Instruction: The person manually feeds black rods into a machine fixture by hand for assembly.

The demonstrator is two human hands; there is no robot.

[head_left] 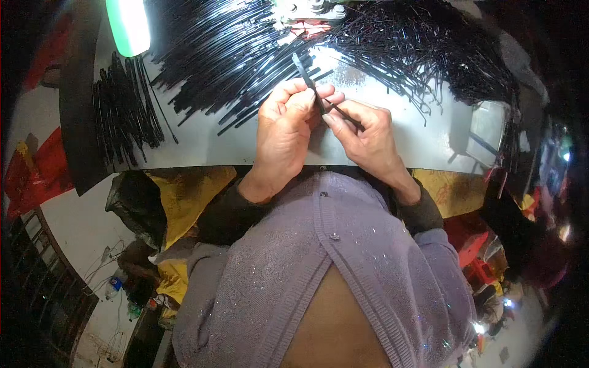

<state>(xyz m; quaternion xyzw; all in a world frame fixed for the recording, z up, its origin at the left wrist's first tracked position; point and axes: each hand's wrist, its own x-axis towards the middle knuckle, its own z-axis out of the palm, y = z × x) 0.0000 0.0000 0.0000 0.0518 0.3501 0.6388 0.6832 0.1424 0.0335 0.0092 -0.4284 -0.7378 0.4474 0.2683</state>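
Note:
Over the near middle of the table, my left hand (287, 116) is closed, its thumb and fingers pinching a slim black strip (304, 69) that slants up and away from me. The strip's upper end catches the light. My right hand (367, 134) is closed too, with its thumb at the strip's lower end. A thin black rod (343, 115) runs across the right hand's fingers and meets the strip between the hands. Whether the two pieces are joined I cannot tell. Just beyond lies a wide spread of long black rods (221, 80), pointing toward me.
A metal fixture with bolts (313, 11) stands at the far middle. To its right is a tangled heap of black rods with bent ends (423, 49). A smaller bundle (126, 113) lies left, below a bright green-edged lamp (129, 27). A clear container (489, 126) sits right.

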